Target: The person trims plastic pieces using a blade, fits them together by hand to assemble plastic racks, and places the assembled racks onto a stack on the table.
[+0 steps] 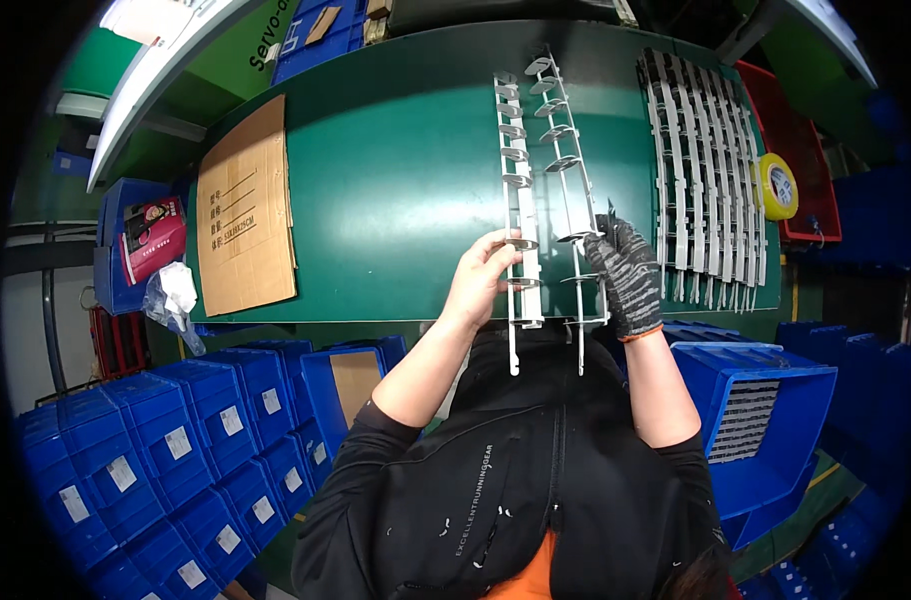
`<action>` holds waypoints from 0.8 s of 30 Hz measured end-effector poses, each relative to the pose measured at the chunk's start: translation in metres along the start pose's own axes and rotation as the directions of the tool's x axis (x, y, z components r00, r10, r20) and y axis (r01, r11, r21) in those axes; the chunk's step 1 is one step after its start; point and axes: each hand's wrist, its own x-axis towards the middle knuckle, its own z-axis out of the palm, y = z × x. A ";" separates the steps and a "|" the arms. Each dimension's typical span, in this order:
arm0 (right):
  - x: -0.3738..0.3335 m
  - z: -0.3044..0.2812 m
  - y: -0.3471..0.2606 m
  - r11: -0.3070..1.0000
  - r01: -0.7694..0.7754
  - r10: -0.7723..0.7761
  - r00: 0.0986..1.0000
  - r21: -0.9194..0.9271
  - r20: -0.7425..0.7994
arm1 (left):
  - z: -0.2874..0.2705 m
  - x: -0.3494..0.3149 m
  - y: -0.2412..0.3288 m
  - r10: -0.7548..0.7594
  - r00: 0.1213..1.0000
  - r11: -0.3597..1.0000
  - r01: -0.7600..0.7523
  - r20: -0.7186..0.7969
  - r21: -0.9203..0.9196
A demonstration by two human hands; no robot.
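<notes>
Two long, narrow metal strips with a row of round tabs lie lengthwise before me, their near ends reaching past the table edge. My bare left hand (478, 278) pinches the left tabbed strip (527, 212) near its lower part, thumb and fingers at one tab. In a grey-black knitted glove with an orange cuff, my right hand (627, 280) is closed at the side of the right tabbed strip (563, 163); its fingertips are partly hidden behind the rail. A gap separates the two strips, which lean slightly apart toward their near ends.
Similar strips (697, 180) lie side by side on the right of the green table (395, 170). Beside them are a yellow tape roll (777, 187) and a red bin (820, 215). Flat cardboard (240, 190) lies left. Blue bins (180, 440) stand lower left; another blue bin (785, 400), right.
</notes>
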 end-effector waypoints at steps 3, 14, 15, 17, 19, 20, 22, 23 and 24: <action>0.005 0.010 0.020 0.873 0.136 -0.141 0.990 -0.468 0.025 | -0.020 0.026 -0.046 0.136 0.989 0.961 -0.118 -0.057 0.249; 0.010 0.025 0.053 0.636 0.294 -0.227 0.955 -0.714 0.191 | -0.054 0.104 -0.018 0.211 0.977 0.662 -0.141 -0.002 0.736; 0.011 0.024 0.053 0.614 0.308 -0.245 0.950 -0.727 0.195 | -0.043 0.113 -0.013 0.207 0.978 0.662 -0.147 0.010 0.735; 0.013 0.022 0.059 0.558 0.280 -0.177 0.960 -0.781 0.218 | -0.015 0.126 -0.007 0.128 0.990 0.754 -0.133 0.055 0.643; 0.013 0.018 0.046 0.485 0.229 -0.165 0.972 -0.844 0.169 | 0.010 0.129 0.001 0.124 0.992 0.678 -0.074 -0.015 0.732; 0.013 0.013 0.040 0.470 0.239 -0.235 0.962 -0.850 0.140 | 0.016 0.137 -0.005 0.155 0.988 0.671 -0.105 0.000 0.734; 0.007 0.003 0.030 0.448 0.299 -0.408 0.907 -0.843 0.105 | 0.023 0.154 -0.015 0.213 0.977 0.670 -0.168 0.030 0.723; 0.000 -0.003 0.020 0.487 0.374 -0.497 0.862 -0.789 0.102 | 0.025 0.163 -0.021 0.206 0.977 0.666 -0.177 0.050 0.725; -0.008 -0.008 0.011 0.592 0.358 -0.364 0.918 -0.722 0.157 | 0.034 0.171 -0.024 0.190 0.979 0.678 -0.181 0.069 0.712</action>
